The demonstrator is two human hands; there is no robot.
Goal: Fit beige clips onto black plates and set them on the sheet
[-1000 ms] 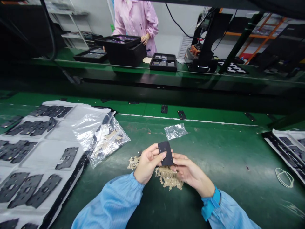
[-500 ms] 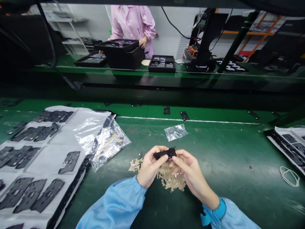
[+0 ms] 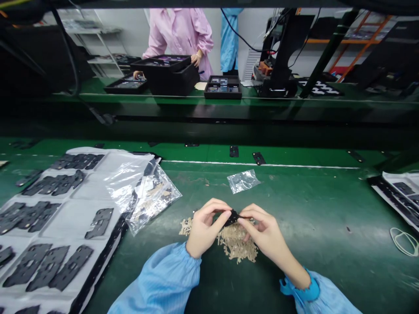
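Observation:
Both my hands meet over a green mat and pinch a small flat black part [image 3: 233, 216] between them. My left hand [image 3: 205, 227] grips its left end with thumb and fingers curled. My right hand [image 3: 262, 233] grips its right end. The part is seen nearly edge-on. Directly under my hands lies a heap of small tan paper-like pieces [image 3: 236, 247]. Blue sleeves cover both my forearms.
A white tray sheet [image 3: 78, 205] with several black flat parts lies at the left, with clear plastic bags [image 3: 149, 196] on its right edge. A small empty bag [image 3: 244, 180] lies beyond my hands. Another tray [image 3: 397, 192] is at the right. A person in pink [image 3: 180, 32] works at black trays [image 3: 168, 69] across the bench.
The black part has turned from facing me to nearly edge-on and dropped lower, closer to the tan heap. Both hands stay on it.

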